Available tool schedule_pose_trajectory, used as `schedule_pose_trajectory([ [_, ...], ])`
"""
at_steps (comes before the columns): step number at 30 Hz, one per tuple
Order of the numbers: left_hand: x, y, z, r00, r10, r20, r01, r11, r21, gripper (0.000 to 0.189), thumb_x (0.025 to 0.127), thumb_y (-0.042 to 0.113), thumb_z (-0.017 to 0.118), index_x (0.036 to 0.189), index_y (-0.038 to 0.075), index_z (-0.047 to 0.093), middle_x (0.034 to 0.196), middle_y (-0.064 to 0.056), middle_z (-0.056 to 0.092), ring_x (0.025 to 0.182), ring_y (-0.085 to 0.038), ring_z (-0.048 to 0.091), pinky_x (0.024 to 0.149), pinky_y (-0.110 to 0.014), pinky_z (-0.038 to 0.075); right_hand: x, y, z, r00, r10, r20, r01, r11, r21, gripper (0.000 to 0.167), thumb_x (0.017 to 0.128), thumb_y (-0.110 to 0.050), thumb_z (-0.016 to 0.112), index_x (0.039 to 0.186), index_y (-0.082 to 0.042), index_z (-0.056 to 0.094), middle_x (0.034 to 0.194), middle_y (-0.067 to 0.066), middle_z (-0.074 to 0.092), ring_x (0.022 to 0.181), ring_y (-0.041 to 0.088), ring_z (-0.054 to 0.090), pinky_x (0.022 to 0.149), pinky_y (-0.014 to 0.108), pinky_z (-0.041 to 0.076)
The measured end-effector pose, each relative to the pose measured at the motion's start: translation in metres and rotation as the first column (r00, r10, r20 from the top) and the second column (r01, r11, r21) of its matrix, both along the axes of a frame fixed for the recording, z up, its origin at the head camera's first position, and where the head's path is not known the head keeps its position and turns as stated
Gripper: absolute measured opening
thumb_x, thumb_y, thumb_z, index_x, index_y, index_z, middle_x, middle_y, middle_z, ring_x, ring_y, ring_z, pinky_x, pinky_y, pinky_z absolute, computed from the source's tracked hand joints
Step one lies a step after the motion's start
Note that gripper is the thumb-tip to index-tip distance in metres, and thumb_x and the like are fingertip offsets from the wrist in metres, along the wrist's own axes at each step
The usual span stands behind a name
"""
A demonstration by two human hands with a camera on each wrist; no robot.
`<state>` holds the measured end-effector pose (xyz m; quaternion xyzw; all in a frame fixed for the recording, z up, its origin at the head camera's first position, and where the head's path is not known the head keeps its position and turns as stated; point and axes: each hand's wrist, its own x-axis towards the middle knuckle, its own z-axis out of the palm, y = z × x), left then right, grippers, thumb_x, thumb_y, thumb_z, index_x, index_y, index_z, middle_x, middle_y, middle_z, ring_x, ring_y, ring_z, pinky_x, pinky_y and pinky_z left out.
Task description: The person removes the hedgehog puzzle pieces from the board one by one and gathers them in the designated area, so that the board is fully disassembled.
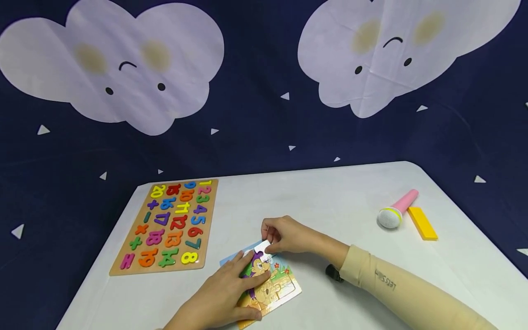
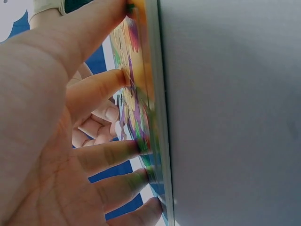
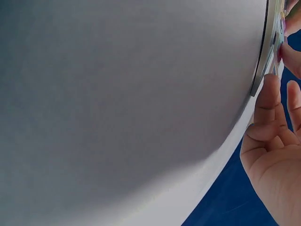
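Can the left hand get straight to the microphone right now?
Probably not straight: the left hand rests on the puzzle, and the right arm crosses the way to the microphone.

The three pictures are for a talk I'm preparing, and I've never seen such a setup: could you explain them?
There is no machine here, just one person's two bare hands. The wide picture comes from a camera worn on the head, looking forward and down. The other two come from cameras on the left and right wrists; they look turned sideways, so the white table stands like a wall.

On it, a number board lies to the left, a cartoon picture puzzle in the middle, and a pink microphone beside a yellow block to the right.

The left hand rests on the puzzle, fingers spread. The right hand seems to pinch a puzzle piece at its upper part.
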<state>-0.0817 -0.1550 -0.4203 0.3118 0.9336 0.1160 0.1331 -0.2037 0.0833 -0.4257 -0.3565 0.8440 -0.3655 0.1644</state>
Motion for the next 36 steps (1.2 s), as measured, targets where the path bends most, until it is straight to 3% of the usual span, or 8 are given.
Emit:
schedule_pose_trajectory([
  [8, 0.001, 0.0, -0.001, 1.0, 0.007, -0.006, -0.007, 1.0, 0.007, 0.078, 0.087, 0.072, 0.075, 0.157, 0.046, 0.053, 0.174, -0.017, 0.035, 0.158, -0.048, 0.038, 0.114, -0.07, 0.05, 0.002, 0.002, 0.002, 1.0, 0.023, 0.019, -0.024, 0.999, 0.028, 0.021, 0.089, -0.008, 0.088, 0.107, -0.01, 0.077, 0.084, -0.005, 0.065, 0.071, 0.0, 0.055, 0.066, 0.015, 0.05],
  [16, 0.0, 0.0, 0.0, 1.0, 0.014, 0.026, -0.014, 1.0, 0.009, 0.077, 0.088, 0.072, 0.074, 0.157, 0.046, 0.053, 0.174, -0.019, 0.036, 0.158, -0.049, 0.037, 0.116, -0.071, 0.047, 0.001, 0.006, 0.008, 0.998, 0.033, 0.061, -0.038, 0.996, 0.081, 0.037, 0.081, -0.003, 0.093, 0.111, -0.013, 0.074, 0.088, -0.002, 0.066, 0.077, 0.006, 0.059, 0.071, 0.018, 0.053],
  [23, 0.001, 0.0, -0.001, 1.0, 0.008, 0.025, -0.009, 1.0, 0.014, 0.077, 0.087, 0.072, 0.075, 0.156, 0.046, 0.053, 0.174, -0.019, 0.035, 0.158, -0.049, 0.037, 0.116, -0.071, 0.047, 0.001, 0.008, 0.005, 0.996, 0.036, 0.084, -0.042, 0.997, 0.071, 0.037, 0.081, -0.002, 0.092, 0.111, -0.011, 0.073, 0.088, -0.001, 0.065, 0.077, 0.006, 0.059, 0.07, 0.018, 0.053],
  [36, 0.001, 0.0, -0.001, 0.999, -0.001, 0.036, 0.001, 1.0, 0.018, 0.078, 0.087, 0.071, 0.075, 0.157, 0.045, 0.053, 0.175, -0.019, 0.034, 0.157, -0.052, 0.036, 0.114, -0.073, 0.047, -0.004, 0.018, 0.004, 0.999, 0.052, -0.005, -0.052, 0.997, 0.053, 0.038, 0.08, -0.004, 0.091, 0.114, -0.009, 0.075, 0.09, -0.004, 0.067, 0.081, 0.005, 0.061, 0.075, 0.018, 0.056],
])
